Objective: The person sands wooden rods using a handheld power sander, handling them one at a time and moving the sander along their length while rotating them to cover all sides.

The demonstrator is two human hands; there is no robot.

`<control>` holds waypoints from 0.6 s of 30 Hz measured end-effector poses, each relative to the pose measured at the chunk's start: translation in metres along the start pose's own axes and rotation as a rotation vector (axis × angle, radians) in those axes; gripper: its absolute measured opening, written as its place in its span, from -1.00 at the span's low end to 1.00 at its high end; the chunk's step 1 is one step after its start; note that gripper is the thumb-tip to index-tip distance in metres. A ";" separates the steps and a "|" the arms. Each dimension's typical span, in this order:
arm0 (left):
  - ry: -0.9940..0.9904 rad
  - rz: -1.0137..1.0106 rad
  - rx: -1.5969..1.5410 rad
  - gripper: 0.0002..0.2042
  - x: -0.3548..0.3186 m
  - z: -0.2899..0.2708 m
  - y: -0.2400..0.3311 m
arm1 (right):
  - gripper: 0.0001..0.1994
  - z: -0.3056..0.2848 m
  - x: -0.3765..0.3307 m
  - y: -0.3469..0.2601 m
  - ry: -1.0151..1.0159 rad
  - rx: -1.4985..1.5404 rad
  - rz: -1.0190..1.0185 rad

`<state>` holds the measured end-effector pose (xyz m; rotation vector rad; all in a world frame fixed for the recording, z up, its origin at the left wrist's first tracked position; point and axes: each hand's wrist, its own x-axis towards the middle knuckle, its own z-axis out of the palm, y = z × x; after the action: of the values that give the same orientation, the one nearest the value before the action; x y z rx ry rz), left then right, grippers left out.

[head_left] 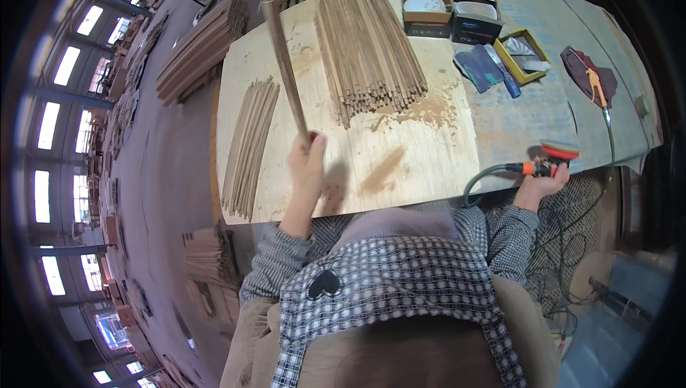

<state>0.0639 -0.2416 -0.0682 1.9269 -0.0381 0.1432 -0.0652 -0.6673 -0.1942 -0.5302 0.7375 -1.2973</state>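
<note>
My left hand [306,168] is closed around the near end of a long wooden strip [284,66], which slants up and away over the pale board. At the right, my right hand [549,183] grips a handheld air sander [559,152] with a red pad, turned partly sideways near the table's front edge. A green hose [493,169] with an orange fitting runs from the sander. Beyond my hands lies a large stack of wooden strips [368,48]. A smaller row of strips [250,151] rests left of my left hand.
Sawdust [429,113] lies on the board [443,166]. Toward the far right are two boxes of round discs [426,3], a yellow box [522,56], blue-green sheets [479,68] and an orange air gun [594,82] on a dark cloth. More timber [204,48] is stacked beyond the left edge.
</note>
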 end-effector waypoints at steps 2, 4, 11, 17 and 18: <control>-0.014 -0.048 0.119 -0.80 -0.014 -0.020 0.001 | -0.86 0.005 0.003 0.007 -0.092 -0.019 -0.038; -0.054 -0.185 0.143 -0.80 -0.033 -0.034 -0.003 | -0.81 0.023 -0.002 0.012 -0.072 -0.010 -0.025; -0.164 -0.735 -0.233 -0.89 -0.124 -0.067 -0.030 | -0.63 0.067 -0.038 0.041 -0.170 -0.080 -0.030; -0.264 -0.730 0.181 -0.71 -0.167 -0.072 -0.048 | -0.60 0.065 -0.055 0.063 -0.275 -0.142 0.081; -0.261 -0.694 0.279 -0.71 -0.167 -0.073 -0.051 | -0.60 0.063 -0.052 0.065 -0.309 -0.162 0.095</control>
<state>-0.1033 -0.1626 -0.1098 2.1127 0.4941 -0.5934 0.0195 -0.6058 -0.1892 -0.7975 0.6041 -1.0421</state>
